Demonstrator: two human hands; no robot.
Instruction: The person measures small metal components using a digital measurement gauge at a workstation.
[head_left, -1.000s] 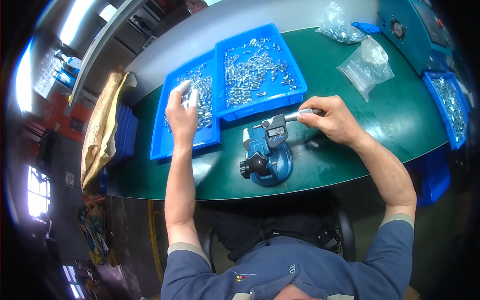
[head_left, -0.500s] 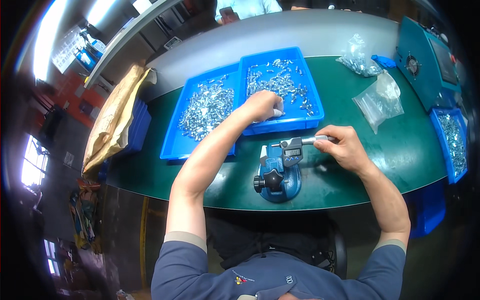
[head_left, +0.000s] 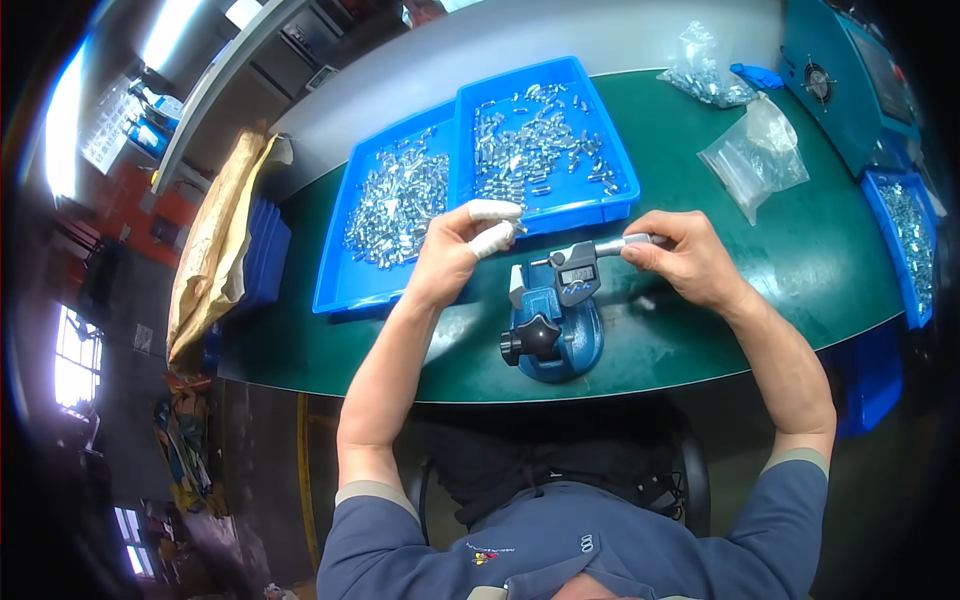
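Stand (head_left: pixel 572 362) at near table edge. Micrometer (head_left: pixel 577 275) clamped on it, long axis slantwise, spindle pointing left and slightly nearward, thimble far-right. Right hand (head_left: pixel 690 262) pinches thimble end. Left hand (head_left: pixel 448 258) (two fingertips white-covered) pinches small metal part (head_left: pixel 520 229), its axis too small to tell. Green table (head_left: pixel 680 335) glossy. Beyond: two blue trays (head_left: pixel 338 290) of metal parts, clear bags (head_left: pixel 755 165), teal machine (head_left: pixel 835 120), grey partition (head_left: pixel 400 75).

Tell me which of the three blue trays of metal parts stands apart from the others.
The far-right tray, by the teal machine; the left tray and middle tray adjoin each other, near the left hand.
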